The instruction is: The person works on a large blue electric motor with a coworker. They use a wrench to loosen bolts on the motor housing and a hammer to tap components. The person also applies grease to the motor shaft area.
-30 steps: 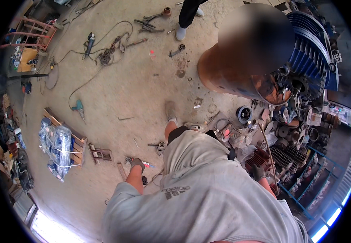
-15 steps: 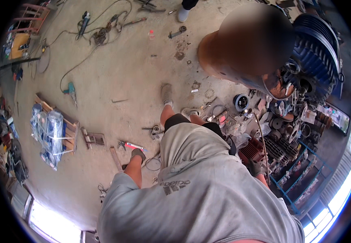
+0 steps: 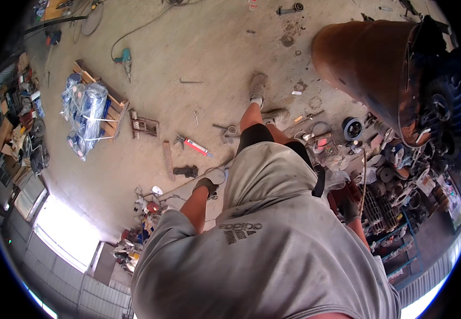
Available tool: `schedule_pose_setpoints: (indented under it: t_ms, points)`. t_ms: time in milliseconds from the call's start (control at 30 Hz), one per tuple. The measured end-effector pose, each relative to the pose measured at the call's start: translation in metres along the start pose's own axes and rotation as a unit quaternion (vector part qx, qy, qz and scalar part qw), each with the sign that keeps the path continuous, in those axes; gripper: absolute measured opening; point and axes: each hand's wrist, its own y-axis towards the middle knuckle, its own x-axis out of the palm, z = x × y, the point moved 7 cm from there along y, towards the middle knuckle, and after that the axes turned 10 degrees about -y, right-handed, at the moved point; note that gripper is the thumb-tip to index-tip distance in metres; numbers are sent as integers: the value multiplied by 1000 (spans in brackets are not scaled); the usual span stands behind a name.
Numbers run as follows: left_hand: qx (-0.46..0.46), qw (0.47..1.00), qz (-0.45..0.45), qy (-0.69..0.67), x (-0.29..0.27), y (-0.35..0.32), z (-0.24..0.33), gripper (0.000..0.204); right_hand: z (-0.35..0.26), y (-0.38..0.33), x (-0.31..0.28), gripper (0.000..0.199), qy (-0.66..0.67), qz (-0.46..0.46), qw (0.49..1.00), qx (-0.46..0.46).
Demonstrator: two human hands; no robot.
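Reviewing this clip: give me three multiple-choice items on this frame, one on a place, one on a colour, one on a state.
1. Where does the pallet with the wrapped blue cylinders lie?
A. Upper left of the floor
B. Lower right
C. Between the feet

2. What colour is the shirt?
A. Red
B. Grey
C. Black

3. How is the left hand?
A. Bare
B. Gloved, lowered at the side
C. Raised overhead

Key: 1 A, it sits left of the legs on the concrete. 2 B, pale grey cloth fills the lower picture. 3 B, a dark glove covers it beside the hip.
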Motion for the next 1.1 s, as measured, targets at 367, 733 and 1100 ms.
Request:
schedule_pose_setpoints:
  t_ms: [367, 733, 1100]
  points:
    - [-136, 990, 31, -22, -14, -103, -114, 63, -158, 67, 142, 28, 920, -89, 221, 312]
    - [-108, 971, 212, 33, -361, -155, 227, 45, -345, 27, 94, 50, 861, -86, 137, 483]
    - [170, 929, 268, 190, -453, -114, 567, 30, -601, 254, -115, 60, 907, -220, 88, 349]
